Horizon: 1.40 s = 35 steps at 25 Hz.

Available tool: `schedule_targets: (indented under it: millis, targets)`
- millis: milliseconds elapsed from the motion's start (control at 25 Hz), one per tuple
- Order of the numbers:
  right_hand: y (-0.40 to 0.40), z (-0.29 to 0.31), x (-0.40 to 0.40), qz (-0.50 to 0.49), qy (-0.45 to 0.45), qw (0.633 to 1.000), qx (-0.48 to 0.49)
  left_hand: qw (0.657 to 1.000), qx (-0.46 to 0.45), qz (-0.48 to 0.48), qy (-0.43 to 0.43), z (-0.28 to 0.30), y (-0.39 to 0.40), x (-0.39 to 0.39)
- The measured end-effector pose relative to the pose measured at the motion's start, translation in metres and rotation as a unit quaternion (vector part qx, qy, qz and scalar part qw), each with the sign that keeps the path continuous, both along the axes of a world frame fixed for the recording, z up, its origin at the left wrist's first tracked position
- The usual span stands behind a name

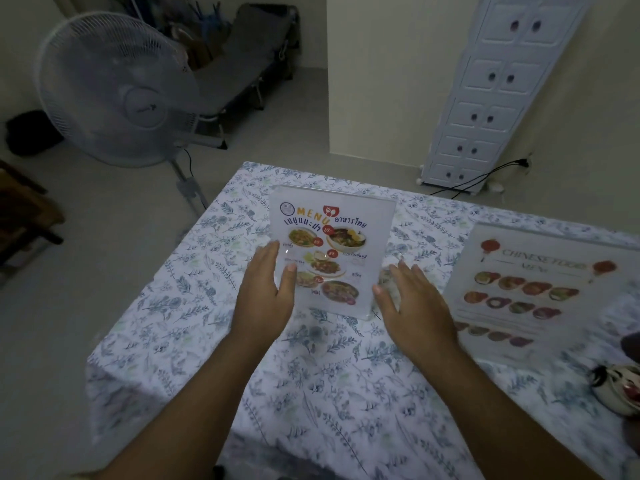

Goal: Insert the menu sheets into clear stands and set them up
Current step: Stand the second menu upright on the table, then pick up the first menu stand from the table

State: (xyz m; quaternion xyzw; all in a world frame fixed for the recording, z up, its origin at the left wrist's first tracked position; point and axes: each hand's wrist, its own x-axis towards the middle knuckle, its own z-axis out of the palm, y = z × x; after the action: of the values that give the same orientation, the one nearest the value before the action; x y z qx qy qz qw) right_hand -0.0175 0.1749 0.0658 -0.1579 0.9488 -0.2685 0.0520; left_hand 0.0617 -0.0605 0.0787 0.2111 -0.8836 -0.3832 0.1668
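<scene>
Head camera looks forward and down, close over the table (214, 341).

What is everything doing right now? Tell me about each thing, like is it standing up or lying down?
Thai menu stand: standing upright on the table, sheet inside.
Chinese menu: lying on the table, to the right.
Left hand: open, at the stand's left edge.
Right hand: open, at the stand's right edge.
Fan: standing on the floor; spinning or not, cannot tell.
Tablecloth: spread over the table.

The lower left edge of the clear stand (330, 251) is covered by the left hand (268, 292). The Chinese food menu (533, 292) is blurred and its small text cannot be read. A dark-and-white object (616, 389) is cut off at the right edge.
</scene>
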Motion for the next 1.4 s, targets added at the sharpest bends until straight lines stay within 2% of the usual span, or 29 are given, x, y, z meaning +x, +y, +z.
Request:
schedule_targets:
  millis: [120,320,600,680,800,880,1000,1160,1400]
  targets:
    - [0.030,-0.005,0.026,0.016,-0.009,0.998,0.063,0.995,-0.068,-0.053,-0.052,-0.010,0.031,0.018]
    - [0.076,-0.006,0.057,-0.030,-0.012,0.993,0.114,0.972,-0.153,-0.164,-0.066,-0.026,0.080,0.028]
    - [0.131,0.004,0.081,-0.147,-0.007,0.976,0.160,0.938,-0.173,-0.298,-0.048,-0.024,0.140,0.002]
    - [0.152,0.007,0.077,-0.182,-0.013,0.974,0.132,0.935,-0.146,-0.321,-0.045,-0.021,0.156,-0.008]
    - [0.184,0.016,0.052,-0.238,-0.009,0.971,0.026,0.934,-0.091,-0.342,-0.059,-0.014,0.176,-0.033]
    - [0.200,0.019,0.027,-0.276,0.010,0.960,-0.037,0.940,-0.045,-0.335,-0.047,-0.010,0.187,-0.055]
    - [0.218,0.018,-0.010,-0.332,-0.018,0.940,-0.084,0.950,0.040,-0.306,-0.051,-0.010,0.201,-0.091]
    - [0.238,0.001,-0.052,-0.295,-0.038,0.945,-0.139,0.968,0.051,-0.240,-0.058,-0.019,0.204,-0.121]
    - [0.281,0.020,-0.154,-0.278,0.021,0.934,-0.224,0.974,0.059,-0.220,0.003,0.008,0.238,-0.210]
